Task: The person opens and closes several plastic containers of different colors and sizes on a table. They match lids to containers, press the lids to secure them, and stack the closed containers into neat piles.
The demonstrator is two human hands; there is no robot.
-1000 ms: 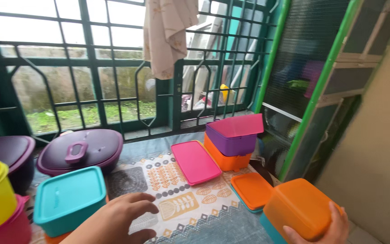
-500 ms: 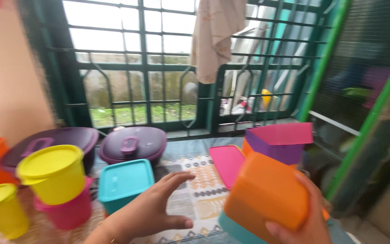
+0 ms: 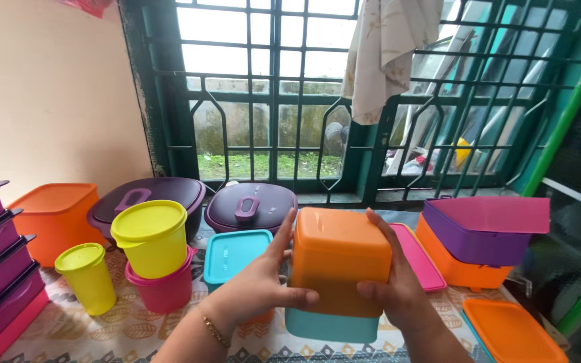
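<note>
Orange lidded box (image 3: 339, 259) is gripped on both sides by the left hand (image 3: 258, 286) and right hand (image 3: 393, 289), held above the patterned mat (image 3: 129, 329). Its teal base is closed; a pink lid (image 3: 417, 255) and an orange lid (image 3: 512, 331) are left lying loose nearby.

You face a dark green window grille (image 3: 270, 101) with daylight behind it, a peach wall (image 3: 48, 94) to your left, a pale cloth (image 3: 388, 54) hanging.

Smooth, matt plastic on the orange box (image 3: 339, 259) between both hands; left of the left hand (image 3: 258, 286), glossy plastic yellow tub (image 3: 150, 236); printed cloth mat (image 3: 129, 329) beneath.
</note>
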